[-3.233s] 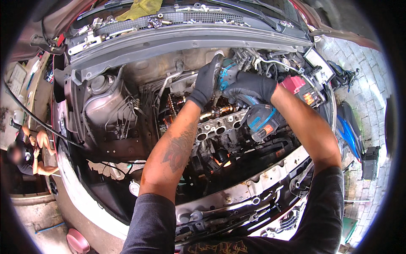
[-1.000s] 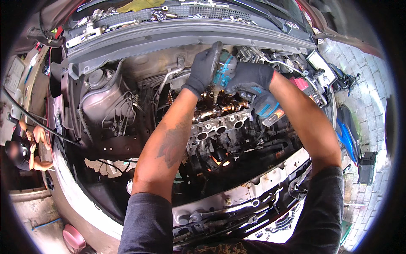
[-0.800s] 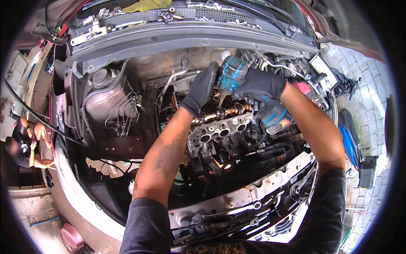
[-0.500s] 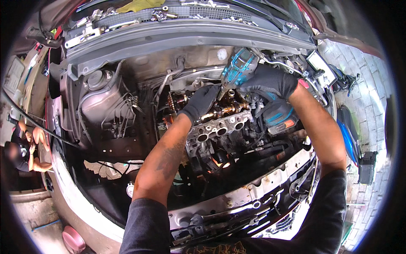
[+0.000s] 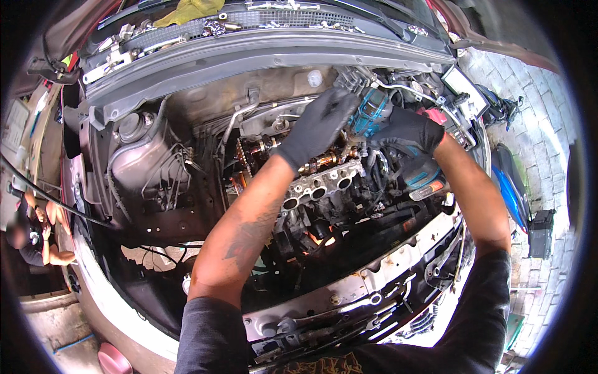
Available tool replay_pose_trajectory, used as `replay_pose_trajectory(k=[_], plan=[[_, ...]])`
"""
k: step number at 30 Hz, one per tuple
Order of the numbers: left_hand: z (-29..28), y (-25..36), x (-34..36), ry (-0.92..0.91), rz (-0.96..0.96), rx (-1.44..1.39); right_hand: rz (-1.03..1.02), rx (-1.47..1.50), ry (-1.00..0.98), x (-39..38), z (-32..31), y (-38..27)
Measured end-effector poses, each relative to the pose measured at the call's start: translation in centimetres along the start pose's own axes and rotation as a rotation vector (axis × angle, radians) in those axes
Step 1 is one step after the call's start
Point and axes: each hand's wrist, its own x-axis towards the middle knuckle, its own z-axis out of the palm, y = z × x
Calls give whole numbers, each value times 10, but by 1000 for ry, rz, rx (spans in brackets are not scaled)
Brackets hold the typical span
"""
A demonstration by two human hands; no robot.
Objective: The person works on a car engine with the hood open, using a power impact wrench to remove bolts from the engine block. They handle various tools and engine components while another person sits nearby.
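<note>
My right hand (image 5: 408, 129), in a dark glove, is closed round the grip of a teal and black cordless impact driver (image 5: 372, 112). Below that hand the tool's battery end (image 5: 423, 177) shows. My gloved left hand (image 5: 317, 128) is raised over the exposed engine head, its fingertips beside the front of the driver. Its fingers overlap and look blurred, so their grip is unclear. The driver's nose is hidden behind this hand. Beneath both hands lies the cylinder head (image 5: 324, 187), its round ports facing me and oily camshafts (image 5: 321, 163) along its top.
Loose bolts and metal parts (image 5: 215, 26) lie on the cowl below the windscreen, beside a yellow cloth (image 5: 190, 11). The car's front crossmember (image 5: 367, 274) runs between me and the engine. Another person (image 5: 34, 230) sits at the far left. A pink basin (image 5: 114, 358) stands lower left.
My left hand has lifted from the camshaft area, up and to the right toward the driver's front. The driver and my right hand have shifted slightly right and down in view.
</note>
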Motion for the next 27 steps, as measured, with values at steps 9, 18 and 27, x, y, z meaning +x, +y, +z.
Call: replay_pose_trajectory(k=[9, 18, 27], plan=[[53, -15, 61, 77, -35, 184, -10, -275, 6, 15, -10, 10], [42, -34, 78, -31, -87, 308, 212, -228, -114, 15, -24, 5], [64, -16, 35, 237, 0, 169, -87, -391, 8, 22, 0, 52]])
